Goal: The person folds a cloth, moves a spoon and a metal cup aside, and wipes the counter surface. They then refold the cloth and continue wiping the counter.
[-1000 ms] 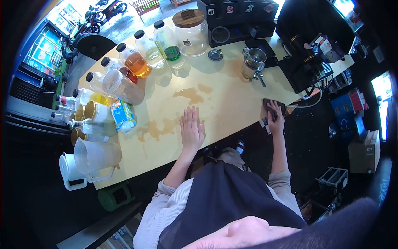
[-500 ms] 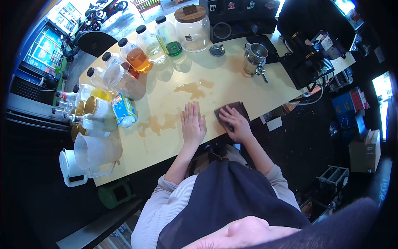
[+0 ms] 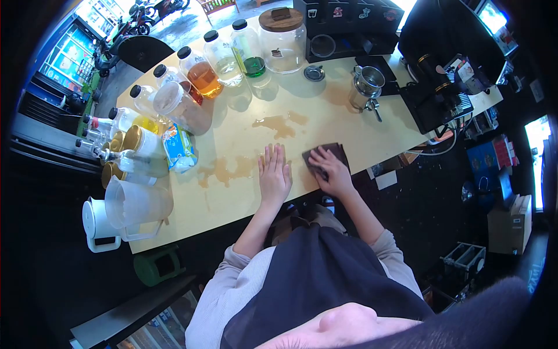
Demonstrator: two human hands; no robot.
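My left hand (image 3: 274, 177) lies palm down on the pale table (image 3: 232, 215), fingers stretched out and holding nothing. Just left of it spreads a brown liquid puddle (image 3: 225, 170), and a second brown puddle (image 3: 280, 124) is beyond its fingertips. At the table's near edge, my right hand (image 3: 331, 171) grips a dark brown folded cloth (image 3: 339, 150) pressed against the tabletop. Its fingers lie over the cloth, and the underside of the hand is hidden.
Along the left and back stand several bottles with black caps (image 3: 203, 75), a blue-white packet (image 3: 179, 150), a clear pitcher (image 3: 136, 203) and a wooden-lidded jar (image 3: 283, 49). To the right are a metal cup (image 3: 367, 84) and a black machine (image 3: 439, 93).
The view has shifted slightly, so the tabletop things appear a little farther right. Both hands keep nearly the same places, the right still on the cloth. The puddles look unchanged.
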